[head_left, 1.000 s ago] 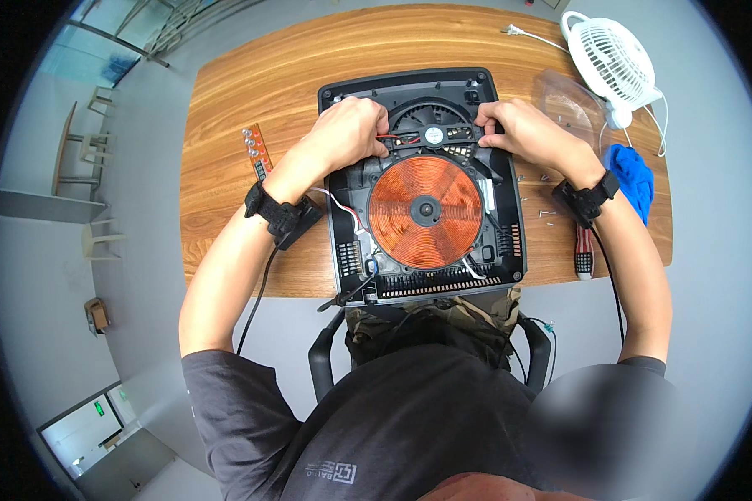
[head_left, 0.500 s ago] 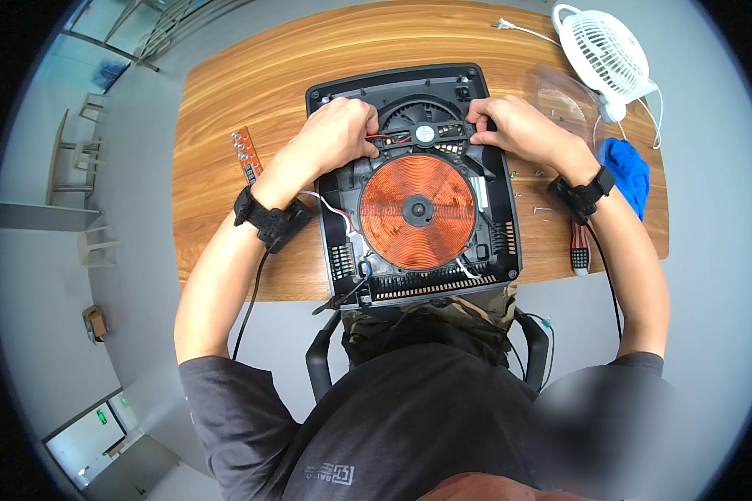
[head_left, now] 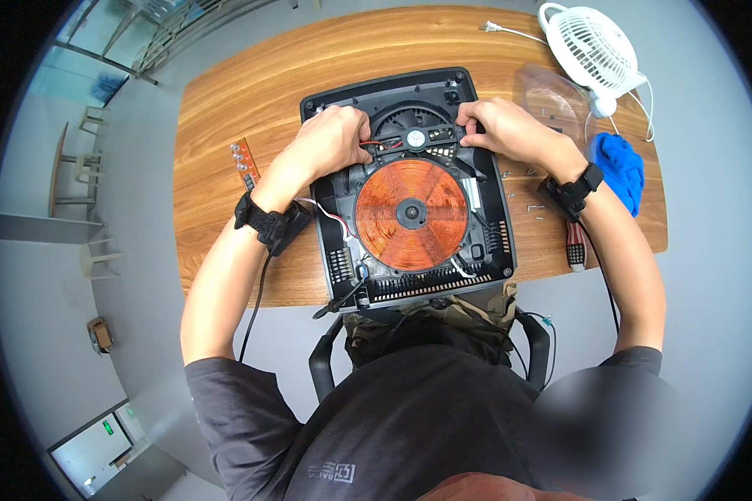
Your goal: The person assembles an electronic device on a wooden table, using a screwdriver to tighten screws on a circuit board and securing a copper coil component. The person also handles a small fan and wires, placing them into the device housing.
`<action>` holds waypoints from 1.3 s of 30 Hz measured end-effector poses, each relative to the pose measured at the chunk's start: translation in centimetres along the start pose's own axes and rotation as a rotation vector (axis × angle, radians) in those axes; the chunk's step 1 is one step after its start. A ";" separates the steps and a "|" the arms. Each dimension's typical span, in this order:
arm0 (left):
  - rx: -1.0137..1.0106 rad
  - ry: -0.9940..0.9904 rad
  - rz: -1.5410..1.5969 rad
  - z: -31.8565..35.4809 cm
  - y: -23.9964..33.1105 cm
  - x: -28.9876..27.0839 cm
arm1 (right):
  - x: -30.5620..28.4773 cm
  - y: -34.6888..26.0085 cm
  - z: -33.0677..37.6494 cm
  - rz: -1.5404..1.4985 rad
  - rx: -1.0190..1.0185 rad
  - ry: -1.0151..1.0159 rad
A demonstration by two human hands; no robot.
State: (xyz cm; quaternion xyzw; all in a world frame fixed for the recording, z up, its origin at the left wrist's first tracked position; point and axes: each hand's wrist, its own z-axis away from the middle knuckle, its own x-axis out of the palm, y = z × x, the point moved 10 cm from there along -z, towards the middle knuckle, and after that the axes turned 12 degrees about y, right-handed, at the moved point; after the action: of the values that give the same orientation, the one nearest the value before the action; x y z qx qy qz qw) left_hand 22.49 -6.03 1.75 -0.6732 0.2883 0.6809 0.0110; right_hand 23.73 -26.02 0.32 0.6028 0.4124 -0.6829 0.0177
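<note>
An opened induction cooker, its black housing [head_left: 495,200] facing up, lies at the table's near edge. A round copper coil [head_left: 384,225] fills its middle. Behind the coil sits a black cooling fan [head_left: 415,139] with a pale round hub and a crossbar; red and black wires run from it. My left hand [head_left: 330,140] pinches the fan frame at its left end, fingertips beside the wires. On the opposite side, my right hand [head_left: 501,129] has thumb and fingers closed on the frame's right end. The fan looks seated in or just above the housing; I cannot tell which.
Several loose screws [head_left: 536,207] lie right of the cooker, near a red-and-black handled tool [head_left: 576,250]. Further right are a blue cloth [head_left: 618,171], a clear plastic tray [head_left: 543,88] and a white fan [head_left: 597,50]. An orange strip with metal parts [head_left: 242,159] lies left.
The whole view has shifted slightly. Both hands keep their hold on the fan frame, which has moved at most a little against the housing.
</note>
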 end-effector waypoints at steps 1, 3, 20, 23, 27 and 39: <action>-0.002 0.000 0.002 0.0 -0.1 0.1 | 0.1 0.0 0.0 0.002 -0.002 0.003; -0.001 -0.002 -0.007 0.2 -0.4 0.2 | -0.1 -0.3 0.0 0.032 -0.010 0.004; -0.108 0.088 0.065 3.6 0.2 -3.6 | -2.0 -2.7 2.7 0.263 -0.064 0.043; -0.108 0.124 0.079 4.5 -0.8 -5.2 | -2.5 -3.1 3.2 0.232 -0.092 0.053; -0.122 0.290 -0.019 5.8 -5.7 -7.9 | -2.9 -3.4 3.8 0.191 -0.127 0.081; -0.473 0.007 -0.277 10.3 -16.9 -6.2 | -3.3 -4.2 4.5 0.244 -0.107 0.008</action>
State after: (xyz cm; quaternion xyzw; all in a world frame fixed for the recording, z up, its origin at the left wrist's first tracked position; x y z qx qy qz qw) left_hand 20.53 14.58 0.36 -0.6922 0.0266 0.7191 -0.0545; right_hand 18.76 -27.43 5.05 0.6493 0.3719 -0.6503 0.1312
